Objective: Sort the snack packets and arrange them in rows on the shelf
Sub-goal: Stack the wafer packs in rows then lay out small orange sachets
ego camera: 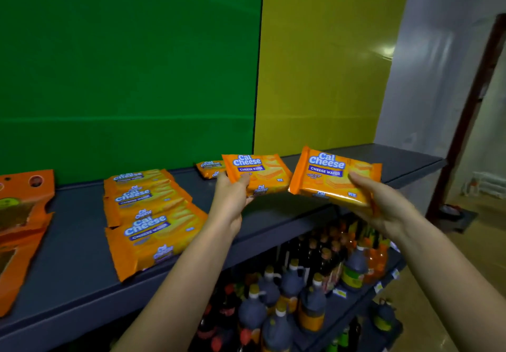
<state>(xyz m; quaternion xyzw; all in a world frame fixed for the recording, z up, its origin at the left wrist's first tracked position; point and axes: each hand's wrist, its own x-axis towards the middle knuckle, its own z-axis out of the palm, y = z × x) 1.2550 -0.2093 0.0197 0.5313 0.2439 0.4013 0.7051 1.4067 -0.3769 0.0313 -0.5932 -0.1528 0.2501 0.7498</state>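
Orange wafer packet (pixel 257 172) pinched in my left hand (pixel 230 201), thumb on top; second wafer packet (pixel 332 177) gripped by my right hand (pixel 388 206), both above grey shelf (pixel 82 256).

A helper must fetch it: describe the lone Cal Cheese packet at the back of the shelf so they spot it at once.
Start at the grey shelf and follow its back edge to where the green panel meets the yellow one. The lone packet lies there, partly behind the held packet in the left hand. Unlike the row at left, it lies alone and unheld.
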